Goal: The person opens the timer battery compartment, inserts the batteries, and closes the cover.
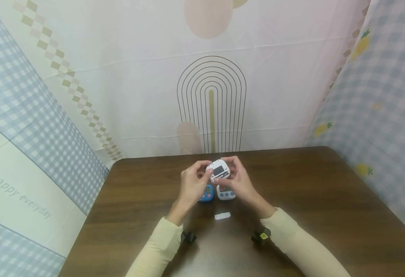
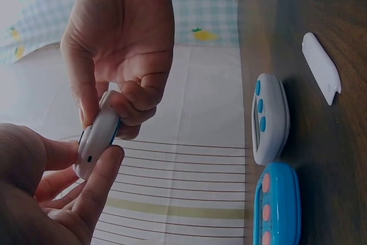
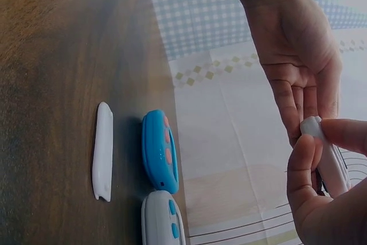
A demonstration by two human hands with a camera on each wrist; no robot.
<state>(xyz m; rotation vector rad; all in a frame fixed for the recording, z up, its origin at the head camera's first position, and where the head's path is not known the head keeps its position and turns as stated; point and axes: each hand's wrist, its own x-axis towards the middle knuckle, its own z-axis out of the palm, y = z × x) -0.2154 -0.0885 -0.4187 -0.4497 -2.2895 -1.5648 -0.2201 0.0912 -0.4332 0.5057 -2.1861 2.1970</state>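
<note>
Both hands are up off the table and meeting around a small white timer (image 1: 218,170); it sits right between them, above the far middle of the brown table (image 1: 327,207), its dark back panel facing the head camera; the left hand (image 1: 192,185) pinches the timer's left edge, thumb on the near face and fingers curled behind; the right hand (image 1: 239,181) clamps the opposite edge, thumb and fingertips wrapped over it; in the left wrist view the white timer (image 2: 97,136) shows edge-on, squeezed between the two sets of fingers; the right wrist view catches only its corner (image 3: 327,153) under the thumb; directly beneath the hands, on the tabletop, a blue timer (image 1: 206,193) with pink buttons lies just beside a second white timer with blue buttons (image 1: 226,193), the two side by side and touching or nearly so; nearer the person, a small white cover piece (image 1: 222,216) lies flat on the wood, apart from both timers; no containers show on the table
</note>
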